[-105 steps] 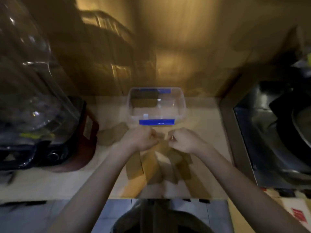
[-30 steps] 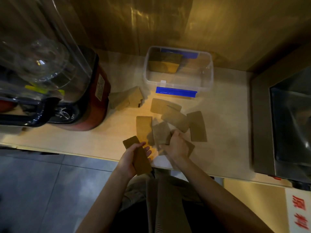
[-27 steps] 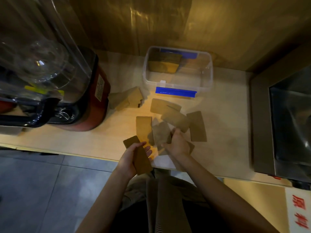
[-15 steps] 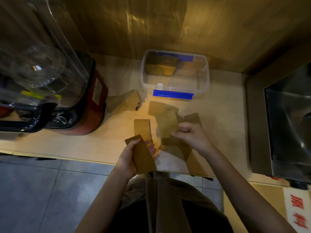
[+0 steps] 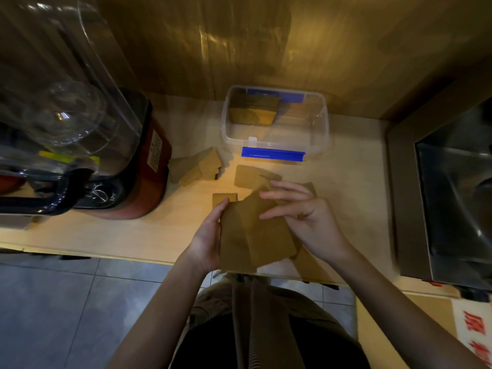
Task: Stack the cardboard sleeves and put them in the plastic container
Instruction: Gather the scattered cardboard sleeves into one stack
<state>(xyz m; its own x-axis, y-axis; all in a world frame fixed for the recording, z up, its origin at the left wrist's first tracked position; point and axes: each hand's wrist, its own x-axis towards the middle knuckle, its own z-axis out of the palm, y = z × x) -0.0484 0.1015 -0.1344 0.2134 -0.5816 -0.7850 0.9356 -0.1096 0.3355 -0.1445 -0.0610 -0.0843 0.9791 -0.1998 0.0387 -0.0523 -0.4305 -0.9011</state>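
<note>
The held sleeves (image 5: 250,233) and both hands cover the loose sleeves beneath. The blender (image 5: 66,134) and the sink (image 5: 458,195) are cut off at the edges.

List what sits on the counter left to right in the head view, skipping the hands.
blender → loose pile of cardboard sleeves → plastic container → steel sink
</note>
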